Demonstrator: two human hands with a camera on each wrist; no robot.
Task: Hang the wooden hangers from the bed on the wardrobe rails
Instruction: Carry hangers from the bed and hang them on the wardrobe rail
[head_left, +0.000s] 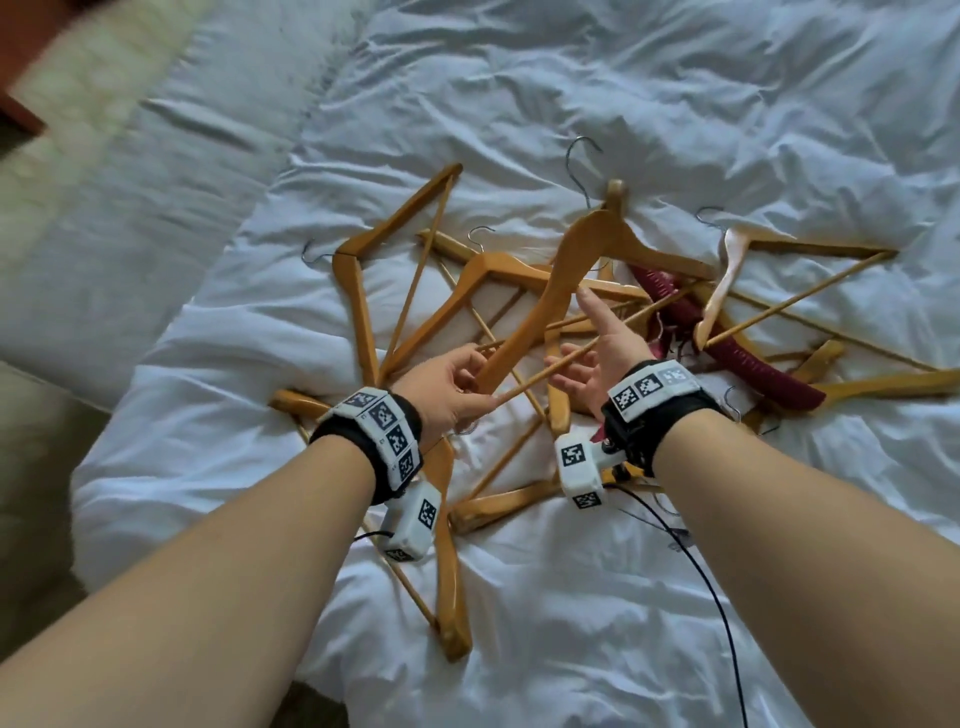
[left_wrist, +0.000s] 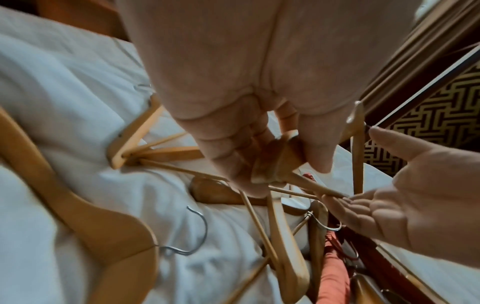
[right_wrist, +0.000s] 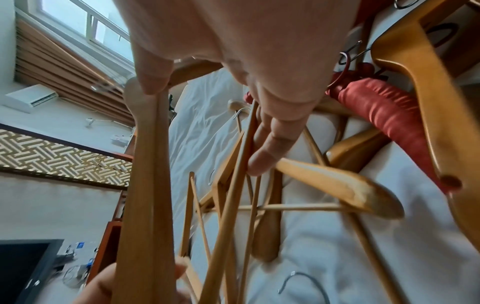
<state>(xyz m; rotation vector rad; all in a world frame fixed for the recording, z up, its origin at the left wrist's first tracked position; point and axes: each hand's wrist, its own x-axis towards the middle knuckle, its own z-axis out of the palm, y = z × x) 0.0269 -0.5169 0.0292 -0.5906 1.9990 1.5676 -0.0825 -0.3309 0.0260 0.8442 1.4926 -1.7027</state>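
Observation:
Several wooden hangers (head_left: 363, 322) lie in a crossed pile on the white bed (head_left: 571, 613). My left hand (head_left: 470, 376) grips the near end of one wooden hanger (head_left: 566, 270), which is raised at a tilt above the pile. Its metal hook (head_left: 582, 161) points away from me. In the left wrist view my curled fingers (left_wrist: 233, 164) wrap that hanger's end (left_wrist: 275, 164). My right hand (head_left: 582, 343) is open beside it. The thumb (right_wrist: 153, 78) touches the hanger's arm (right_wrist: 145, 185), and the straight fingers (right_wrist: 265, 156) lie by the crossbar. No wardrobe rail is in view.
Two red padded hangers (head_left: 748, 358) lie tangled in the pile at the right. A black cable (head_left: 711, 587) runs from my right wrist across the duvet. The bed's edge (head_left: 93, 467) drops off at the left, with pale floor beyond.

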